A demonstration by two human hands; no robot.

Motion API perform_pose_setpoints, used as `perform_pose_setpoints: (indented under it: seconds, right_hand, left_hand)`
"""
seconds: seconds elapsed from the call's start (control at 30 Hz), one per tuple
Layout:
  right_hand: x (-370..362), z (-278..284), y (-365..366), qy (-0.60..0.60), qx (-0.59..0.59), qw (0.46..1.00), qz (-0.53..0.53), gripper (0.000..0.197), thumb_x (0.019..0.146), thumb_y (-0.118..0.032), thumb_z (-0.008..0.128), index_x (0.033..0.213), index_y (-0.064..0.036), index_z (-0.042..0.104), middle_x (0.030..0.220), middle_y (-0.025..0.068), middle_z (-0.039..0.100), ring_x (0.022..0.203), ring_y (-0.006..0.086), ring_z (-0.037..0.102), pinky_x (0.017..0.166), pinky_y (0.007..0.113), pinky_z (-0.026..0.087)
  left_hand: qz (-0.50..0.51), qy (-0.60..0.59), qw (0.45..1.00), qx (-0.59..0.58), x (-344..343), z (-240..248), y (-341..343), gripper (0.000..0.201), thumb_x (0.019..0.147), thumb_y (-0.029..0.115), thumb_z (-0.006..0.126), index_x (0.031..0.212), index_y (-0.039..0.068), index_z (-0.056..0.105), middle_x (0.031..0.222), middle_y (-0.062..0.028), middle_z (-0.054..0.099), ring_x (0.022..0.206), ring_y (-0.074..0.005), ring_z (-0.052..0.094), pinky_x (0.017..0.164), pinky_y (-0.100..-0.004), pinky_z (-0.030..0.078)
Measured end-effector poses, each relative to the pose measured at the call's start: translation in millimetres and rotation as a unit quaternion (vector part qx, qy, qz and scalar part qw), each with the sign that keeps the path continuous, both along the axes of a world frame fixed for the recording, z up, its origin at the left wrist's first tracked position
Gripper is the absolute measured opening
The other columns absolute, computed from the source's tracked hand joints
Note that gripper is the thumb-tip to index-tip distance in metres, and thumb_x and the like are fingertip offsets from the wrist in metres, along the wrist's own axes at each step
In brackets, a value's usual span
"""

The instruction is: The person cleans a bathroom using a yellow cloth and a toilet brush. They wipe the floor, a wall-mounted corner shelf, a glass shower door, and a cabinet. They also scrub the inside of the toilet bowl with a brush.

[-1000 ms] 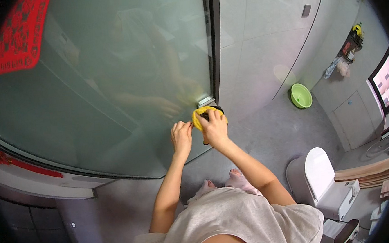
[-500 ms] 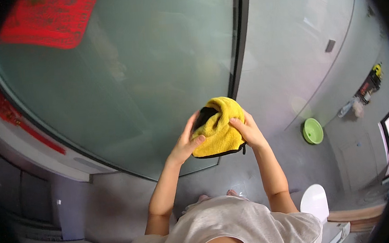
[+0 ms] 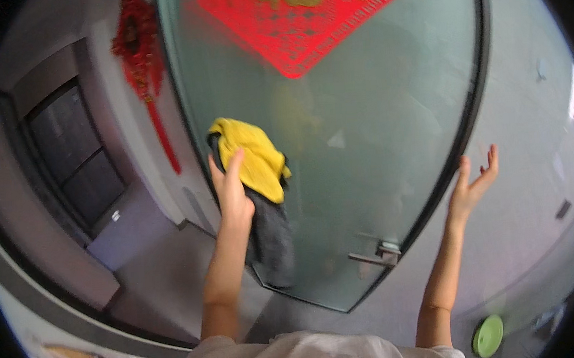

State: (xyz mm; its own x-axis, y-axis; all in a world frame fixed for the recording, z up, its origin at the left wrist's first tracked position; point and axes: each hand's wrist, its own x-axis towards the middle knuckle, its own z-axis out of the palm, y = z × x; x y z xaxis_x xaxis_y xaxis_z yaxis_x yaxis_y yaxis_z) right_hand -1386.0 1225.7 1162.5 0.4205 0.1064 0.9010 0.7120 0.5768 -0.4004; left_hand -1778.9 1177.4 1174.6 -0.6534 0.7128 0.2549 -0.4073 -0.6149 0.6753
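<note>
At nine o'clock, a yellow-and-grey cloth is grasped by the left hand — glass door contact blurred, uncertain — while at three the right hand is held unclenched.

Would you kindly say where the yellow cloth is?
The cloth is left of centre in the head view, in the left hand, before the glass door.

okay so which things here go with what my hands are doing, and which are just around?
In use:
yellow-and-grey cloth, in your left hand
probably the glass door behind it

Just around:
red door decoration
red hanging ornament
green basin
</note>
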Motion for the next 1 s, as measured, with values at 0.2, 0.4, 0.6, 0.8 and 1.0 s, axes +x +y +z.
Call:
perform_pose_setpoints:
  seconds: [0.2,0.4,0.6,0.8,1.0]
  right_hand:
    - [7,1,55,0.142,-0.144,0.918,0.342,0.033,0.103,-0.034,0.052,0.116,-0.0038,0.056,0.063,-0.0013,0.046,0.054,0.0083,0.045,0.052,0.025,0.039]
    - [2,-11,64,0.144,-0.138,0.916,0.347,0.033,0.103,-0.036,0.052,0.115,-0.0050,0.056,0.061,-0.0026,0.043,0.052,0.0076,0.043,0.050,0.025,0.037]
    - [1,3,44,0.160,-0.127,0.934,0.292,0.034,0.102,-0.042,0.052,0.090,-0.0097,0.054,0.061,-0.0035,0.042,0.052,0.0073,0.041,0.050,0.025,0.035]
    - [4,-5,60,0.171,-0.138,0.938,0.269,0.033,0.102,-0.041,0.051,0.096,-0.0082,0.055,0.061,-0.0039,0.042,0.051,0.0070,0.042,0.049,0.025,0.035]
    - [-1,0,49,0.170,-0.150,0.942,0.248,0.033,0.103,-0.041,0.051,0.091,-0.0097,0.054,0.061,-0.0035,0.043,0.052,0.0077,0.042,0.049,0.026,0.034]
  left_hand:
    - [0.378,0.158,0.908,0.085,-114,80,102,0.084,0.090,0.011,0.064,0.154,0.007,0.010,0.150,-0.0200,0.025,0.136,-0.0325,0.036,0.110,-0.0408,0.035]
    - [0.444,0.476,0.759,0.026,-148,95,148,0.081,0.088,0.018,0.068,0.152,0.002,0.022,0.134,-0.0285,0.046,0.127,-0.0425,0.043,0.108,-0.0448,0.035]
    - [0.593,0.610,0.526,0.012,-196,107,163,0.078,0.078,0.042,0.072,0.148,0.020,0.044,0.149,-0.0146,0.037,0.133,-0.0381,0.035,0.108,-0.0535,0.028]
    - [0.427,0.395,0.812,0.033,-203,166,187,0.085,0.092,0.059,0.055,0.150,0.001,0.030,0.157,-0.0237,0.024,0.146,-0.0383,0.021,0.116,-0.0562,0.014]
    - [0.377,0.704,0.601,0.038,-153,119,170,0.086,0.085,0.031,0.073,0.153,0.007,0.025,0.158,-0.0229,0.022,0.148,-0.0372,0.020,0.120,-0.0497,0.014]
